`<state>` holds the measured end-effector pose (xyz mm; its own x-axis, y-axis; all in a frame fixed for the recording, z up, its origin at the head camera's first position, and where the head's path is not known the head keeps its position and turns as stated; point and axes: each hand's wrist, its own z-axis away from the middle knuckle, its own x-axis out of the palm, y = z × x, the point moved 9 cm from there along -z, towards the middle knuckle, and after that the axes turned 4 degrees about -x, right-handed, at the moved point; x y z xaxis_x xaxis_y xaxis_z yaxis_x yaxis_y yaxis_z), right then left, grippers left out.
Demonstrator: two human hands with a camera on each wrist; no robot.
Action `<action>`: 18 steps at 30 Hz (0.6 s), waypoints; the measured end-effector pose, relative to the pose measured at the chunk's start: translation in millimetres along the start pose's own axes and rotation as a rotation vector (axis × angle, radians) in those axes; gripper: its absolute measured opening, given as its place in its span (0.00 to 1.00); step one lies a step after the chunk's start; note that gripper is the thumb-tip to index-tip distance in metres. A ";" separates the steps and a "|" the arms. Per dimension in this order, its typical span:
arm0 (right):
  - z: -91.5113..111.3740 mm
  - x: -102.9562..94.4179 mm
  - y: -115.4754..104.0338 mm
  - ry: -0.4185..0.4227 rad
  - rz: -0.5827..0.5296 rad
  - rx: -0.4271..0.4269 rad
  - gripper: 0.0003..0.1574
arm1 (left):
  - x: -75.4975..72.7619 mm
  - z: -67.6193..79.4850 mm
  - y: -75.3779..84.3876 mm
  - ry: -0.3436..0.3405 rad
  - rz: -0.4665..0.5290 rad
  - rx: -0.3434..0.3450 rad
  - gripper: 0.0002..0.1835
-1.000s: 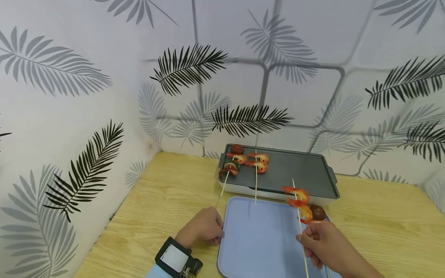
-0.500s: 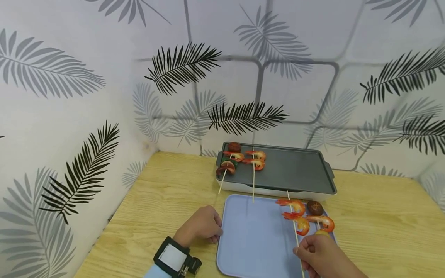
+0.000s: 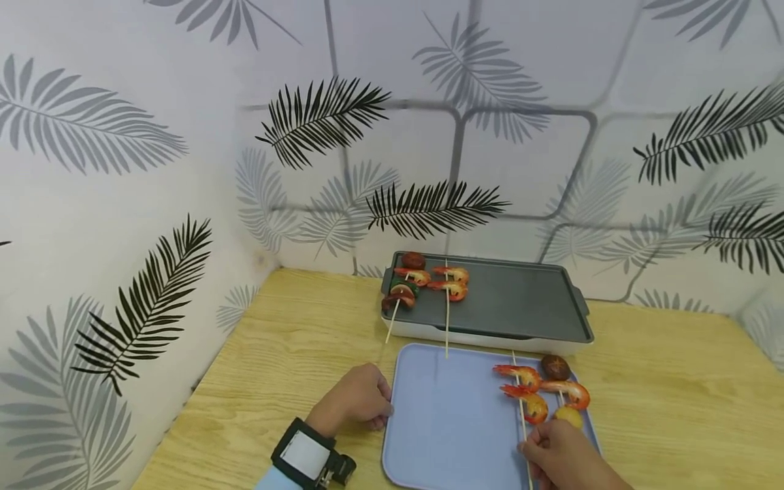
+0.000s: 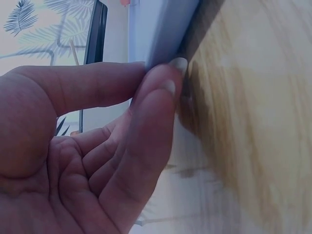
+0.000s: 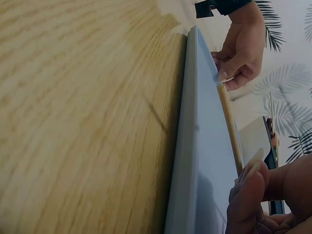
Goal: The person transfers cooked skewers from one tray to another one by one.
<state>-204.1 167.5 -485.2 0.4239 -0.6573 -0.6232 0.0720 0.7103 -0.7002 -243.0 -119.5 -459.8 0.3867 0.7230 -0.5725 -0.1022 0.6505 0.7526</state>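
At the left edge of the blue tray (image 3: 453, 422), my left hand (image 3: 358, 398) pinches the rim. The left wrist view shows its thumb and fingertips (image 4: 156, 92) meeting there. Over the tray's right side, my right hand (image 3: 560, 452) pinches the stick of a shrimp skewer (image 3: 527, 401) carrying two orange shrimp. Whether those shrimp touch the tray cannot be told. Beside it lies another skewer with a mushroom (image 3: 555, 367), a shrimp (image 3: 569, 393) and a yellow piece (image 3: 569, 415); my right hand covers its lower part.
Behind the tray stands a flat grill (image 3: 514, 299) with a dark plate. On its left side lie a mixed skewer (image 3: 401, 297) and a two-shrimp skewer (image 3: 450, 289), their sticks jutting over the front edge. Leaf-patterned walls (image 3: 429, 136) border the wooden table (image 3: 294, 327).
My right hand has moved down and slightly left with the shrimp skewer, bringing it from near the grill's front edge to over the tray. The left hand stays at the tray's edge.
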 end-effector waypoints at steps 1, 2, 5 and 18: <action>-0.8 0.0 1.3 -0.002 -0.009 0.008 0.16 | -0.1 -0.4 -0.6 0.001 -0.001 -0.003 0.06; -1.6 0.2 1.8 -0.007 -0.016 0.003 0.17 | -0.1 -0.6 -0.9 0.001 -0.004 -0.005 0.06; -3.7 0.6 2.0 -0.017 -0.026 -0.022 0.17 | 0.1 -1.7 -2.4 0.001 -0.007 -0.006 0.05; -10.5 7.2 -3.9 -0.014 -0.018 -0.039 0.18 | 0.0 -1.7 -3.6 0.002 -0.013 -0.011 0.03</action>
<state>-210.9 157.4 -490.6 0.4355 -0.6659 -0.6057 0.0446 0.6880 -0.7244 -244.2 -121.4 -463.1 0.3861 0.7151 -0.5828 -0.1069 0.6622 0.7417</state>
